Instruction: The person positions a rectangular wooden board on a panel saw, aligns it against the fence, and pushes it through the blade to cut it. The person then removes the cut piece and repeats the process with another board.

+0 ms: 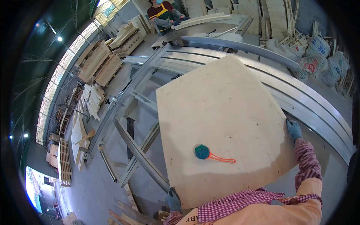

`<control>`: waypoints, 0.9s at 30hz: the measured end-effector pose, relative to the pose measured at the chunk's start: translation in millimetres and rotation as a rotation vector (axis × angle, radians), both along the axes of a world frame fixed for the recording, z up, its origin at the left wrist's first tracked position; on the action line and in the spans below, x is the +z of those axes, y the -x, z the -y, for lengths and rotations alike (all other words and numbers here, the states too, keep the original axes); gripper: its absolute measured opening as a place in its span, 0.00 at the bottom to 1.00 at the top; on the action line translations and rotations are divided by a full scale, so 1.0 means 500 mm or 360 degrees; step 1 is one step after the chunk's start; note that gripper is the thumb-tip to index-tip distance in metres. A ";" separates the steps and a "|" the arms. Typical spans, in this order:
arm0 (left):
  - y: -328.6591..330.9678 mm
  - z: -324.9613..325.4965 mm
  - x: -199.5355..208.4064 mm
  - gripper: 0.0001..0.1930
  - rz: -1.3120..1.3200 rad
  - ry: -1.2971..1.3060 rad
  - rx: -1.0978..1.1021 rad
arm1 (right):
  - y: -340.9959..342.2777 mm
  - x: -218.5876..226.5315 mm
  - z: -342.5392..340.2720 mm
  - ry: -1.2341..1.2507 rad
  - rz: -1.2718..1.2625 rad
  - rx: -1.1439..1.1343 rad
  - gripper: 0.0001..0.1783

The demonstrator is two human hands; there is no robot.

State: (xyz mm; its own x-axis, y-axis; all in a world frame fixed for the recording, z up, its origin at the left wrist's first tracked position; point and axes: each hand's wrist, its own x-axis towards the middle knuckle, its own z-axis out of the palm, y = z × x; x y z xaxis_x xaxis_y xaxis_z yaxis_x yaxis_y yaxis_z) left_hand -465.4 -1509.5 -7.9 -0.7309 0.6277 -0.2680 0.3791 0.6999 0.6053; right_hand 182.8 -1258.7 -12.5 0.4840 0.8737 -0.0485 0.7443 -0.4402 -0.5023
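Observation:
A large pale plywood sheet [225,123] lies partly on a metal-railed machine table [307,98] in front of me. My left hand [173,201], in a grey-blue glove, is closed on the sheet's near left corner. My right hand [294,130], gloved alike, grips its right edge, the fingers partly hidden at the edge. On top of the sheet rests a round blue-green thing with an orange strap [210,153], which looks like a tape measure. Neither hand touches it.
Open metal framing [140,150] extends left of the sheet. Across the table a person [163,17] in a mask and apron handles pale boards [202,20]. Stacked boards [99,62] stand at far left; filled sacks [313,63] and leaning panels at far right.

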 end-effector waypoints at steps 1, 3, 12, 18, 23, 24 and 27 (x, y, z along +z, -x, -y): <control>-0.023 -0.001 -0.009 0.29 -0.0048 -0.0102 0.0020 | -0.004 0.007 -0.049 -0.0050 -0.0049 0.0126 0.31; -0.117 -0.051 0.026 0.28 0.0247 -0.0249 0.0221 | -0.038 -0.014 -0.161 0.0140 0.0166 0.0143 0.30; -0.428 -0.209 -0.029 0.26 0.1228 -0.0561 0.0708 | -0.109 0.042 -0.637 -0.0166 0.0095 0.0581 0.23; -0.595 -0.296 -0.080 0.26 0.1683 -0.0583 0.0850 | -0.137 0.070 -0.573 -0.0955 0.0070 0.0816 0.25; -0.687 -0.334 -0.064 0.26 0.1978 -0.0593 0.0954 | -0.214 -0.115 -0.338 -0.0422 0.0590 0.0572 0.34; -0.699 -0.340 -0.057 0.26 0.2013 -0.0591 0.0966 | -0.202 -0.114 -0.346 -0.0412 0.0499 0.0565 0.36; -0.747 -0.385 -0.044 0.26 0.2096 -0.0599 0.1007 | -0.159 -0.098 -0.392 -0.0270 0.0340 0.0538 0.38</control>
State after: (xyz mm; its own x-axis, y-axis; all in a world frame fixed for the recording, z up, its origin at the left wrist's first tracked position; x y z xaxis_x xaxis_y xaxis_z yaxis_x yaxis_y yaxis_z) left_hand -92.0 -1317.2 -29.9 -0.2720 0.4895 -0.8285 -0.8582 0.2661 0.4389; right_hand 262.0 -1062.5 -61.3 0.1530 0.9718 0.1797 0.9275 -0.0784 -0.3655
